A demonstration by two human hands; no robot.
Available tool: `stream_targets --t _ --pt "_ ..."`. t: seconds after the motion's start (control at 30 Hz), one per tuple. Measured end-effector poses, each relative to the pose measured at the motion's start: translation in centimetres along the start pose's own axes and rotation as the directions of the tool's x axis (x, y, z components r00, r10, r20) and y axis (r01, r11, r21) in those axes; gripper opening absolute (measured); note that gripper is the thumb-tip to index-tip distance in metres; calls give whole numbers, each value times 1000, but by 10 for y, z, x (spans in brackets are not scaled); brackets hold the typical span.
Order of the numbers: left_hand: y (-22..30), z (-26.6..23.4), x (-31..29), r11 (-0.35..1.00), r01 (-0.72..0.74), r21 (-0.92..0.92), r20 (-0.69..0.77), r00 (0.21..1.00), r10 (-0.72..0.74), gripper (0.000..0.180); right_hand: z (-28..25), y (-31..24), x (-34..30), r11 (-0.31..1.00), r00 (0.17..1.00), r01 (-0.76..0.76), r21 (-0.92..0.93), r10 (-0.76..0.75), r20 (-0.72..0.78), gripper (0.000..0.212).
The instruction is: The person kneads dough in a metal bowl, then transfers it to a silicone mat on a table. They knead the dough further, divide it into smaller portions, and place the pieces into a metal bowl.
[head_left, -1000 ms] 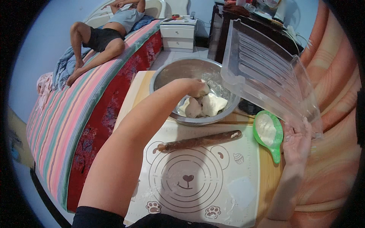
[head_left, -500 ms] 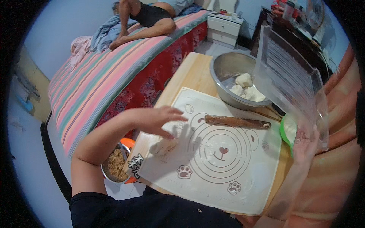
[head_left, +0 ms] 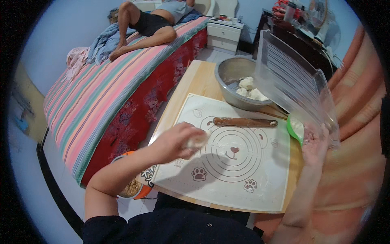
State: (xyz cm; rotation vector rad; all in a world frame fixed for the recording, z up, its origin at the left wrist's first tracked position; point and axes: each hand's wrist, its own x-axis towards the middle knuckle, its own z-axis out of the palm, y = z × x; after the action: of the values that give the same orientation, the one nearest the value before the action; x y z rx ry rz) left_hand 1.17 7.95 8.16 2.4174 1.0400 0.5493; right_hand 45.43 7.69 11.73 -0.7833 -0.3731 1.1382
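My left hand (head_left: pixel 174 141) is closed around a pale lump of dough (head_left: pixel 197 140), partly hidden by the fingers, over the left part of a white silicone mat (head_left: pixel 264 195). My right hand (head_left: pixel 313 146) grips the lower end of a clear ribbed plastic tray (head_left: pixel 290 81), tilted up beside the table's right edge. A brown rolling pin (head_left: pixel 245 122) lies across the far part of the mat. Behind it, a steel bowl (head_left: pixel 243 102) holds several dough pieces (head_left: pixel 247 85). Next to my right hand is a green scoop (head_left: pixel 291 128) with white flour.
A wooden table (head_left: pixel 195 77) carries the mat and bowl. Low at its left stands a bowl of brown crumbly filling (head_left: pixel 132 189). Beyond is a striped bed (head_left: pixel 105 85) with a person's legs (head_left: pixel 150 38) on it. A white nightstand (head_left: pixel 223 34) and dark dresser stand behind; an orange curtain (head_left: pixel 357 101) hangs right.
My left hand has come down, closed on the dough that lay on the mat, and lifted it to the right. My right hand still holds the tray; the whole view has shifted slightly.
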Motion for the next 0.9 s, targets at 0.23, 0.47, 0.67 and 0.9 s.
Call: stream_targets --t 0.23,0.47,0.67,0.9 --pt "33 77 43 883 -355 307 419 883 210 53 14 -29 -11 995 994 90 31 -87 -68 34" --pt "39 83 121 925 -260 276 644 765 23 31 -1 -62 -7 981 979 194 3 -194 -62 33" --pt "98 98 187 420 -753 506 790 600 124 12 -27 -81 14 978 973 205 32 -200 -112 27" --pt "82 129 407 700 -404 589 -86 830 551 18 -58 -100 41 980 975 160 115 -175 140 24"
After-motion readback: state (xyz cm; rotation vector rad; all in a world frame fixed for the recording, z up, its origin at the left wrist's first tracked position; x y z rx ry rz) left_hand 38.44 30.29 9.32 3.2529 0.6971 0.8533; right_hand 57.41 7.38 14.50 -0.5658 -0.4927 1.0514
